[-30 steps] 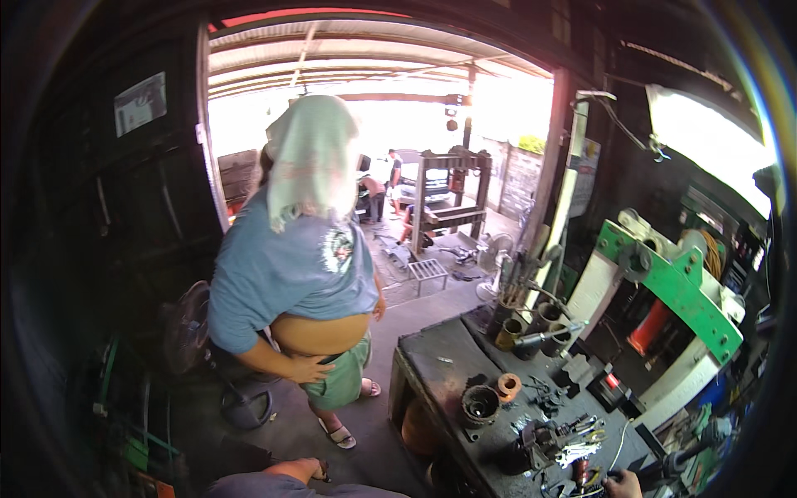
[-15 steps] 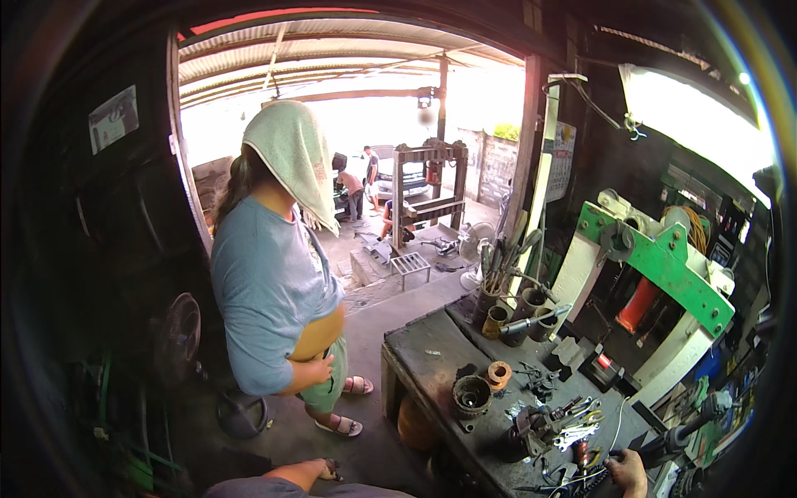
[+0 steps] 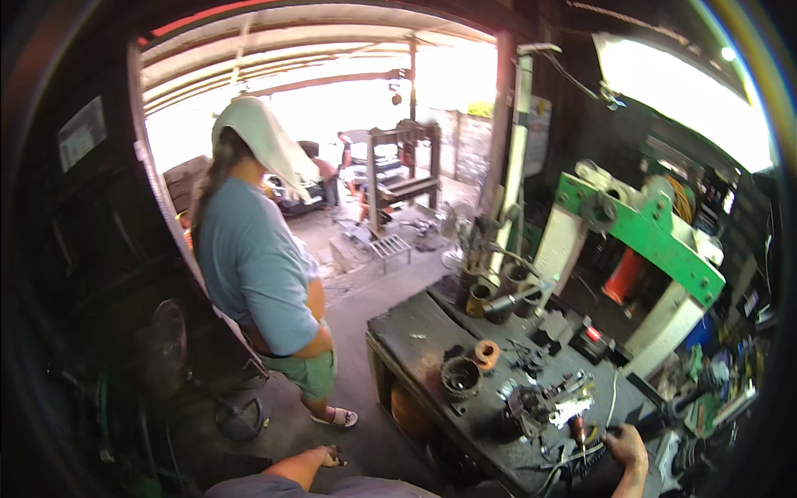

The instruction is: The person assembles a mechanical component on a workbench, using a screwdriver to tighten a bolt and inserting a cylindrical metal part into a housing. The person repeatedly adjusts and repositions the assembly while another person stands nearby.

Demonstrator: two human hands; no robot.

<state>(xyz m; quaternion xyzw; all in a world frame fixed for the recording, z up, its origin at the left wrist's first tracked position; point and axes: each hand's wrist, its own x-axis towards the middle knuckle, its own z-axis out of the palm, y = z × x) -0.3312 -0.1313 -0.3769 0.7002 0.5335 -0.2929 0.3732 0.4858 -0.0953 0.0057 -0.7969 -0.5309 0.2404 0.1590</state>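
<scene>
My right hand is at the right end of the dark workbench, its fingers curled round something black that I cannot make out. Beside it lie a red-handled tool, a thin pale cable and a cluster of wrenches. My left hand hangs low in front of my body, away from the bench. Its fingers are loosely bent with dark fingertips, and I see nothing held in them. Farther left on the bench are a dark round metal housing and a rusty orange ring.
A person in a blue shirt, a towel over the head, stands left of the bench. Behind the bench rises a green-and-white press frame. Tool-filled cans line its back edge. A fan stands at the left.
The view has swung slightly, shifting most of the scene left. The person in blue has turned more away, arm lower. My right hand stays by the same black thing; my left still hangs low.
</scene>
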